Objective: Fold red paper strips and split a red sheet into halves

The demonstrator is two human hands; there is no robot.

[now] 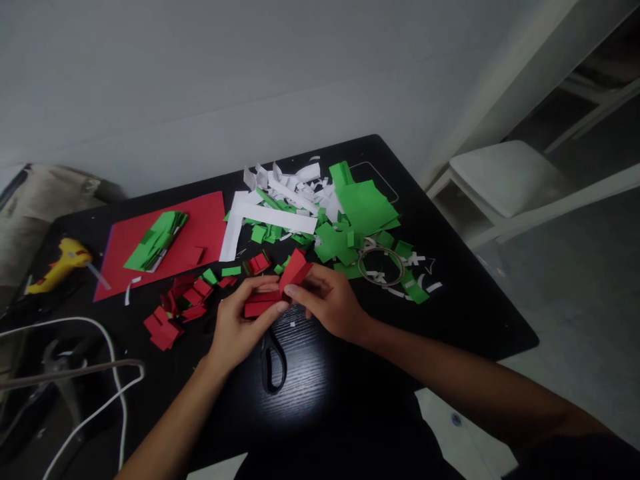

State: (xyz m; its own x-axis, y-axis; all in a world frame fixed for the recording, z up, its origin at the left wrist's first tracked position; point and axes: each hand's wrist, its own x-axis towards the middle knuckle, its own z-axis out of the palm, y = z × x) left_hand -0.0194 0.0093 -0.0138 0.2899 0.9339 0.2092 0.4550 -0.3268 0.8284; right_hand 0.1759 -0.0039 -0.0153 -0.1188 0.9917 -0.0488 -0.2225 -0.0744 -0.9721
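Red folded paper (295, 268) stands up between the thumb and fingers of my right hand (330, 299). My left hand (245, 319) grips the lower red paper strip (263, 305), which meets the piece in my right hand. Whether the two are one sheet or separate pieces I cannot tell. Below my fingers lie scissors, with a black handle (273, 363) showing and the rest hidden under my left hand. A pile of small folded red paper pieces (193, 297) is spread left of my left hand.
Green paper scraps (365, 207) and white paper strips (277, 217) cover the table's far side. A metal ring (381, 267) lies at right. A red sheet (205, 217) bears a green paper bundle (159, 240). At left are a yellow glue gun (63, 267) and a white cable (113, 347).
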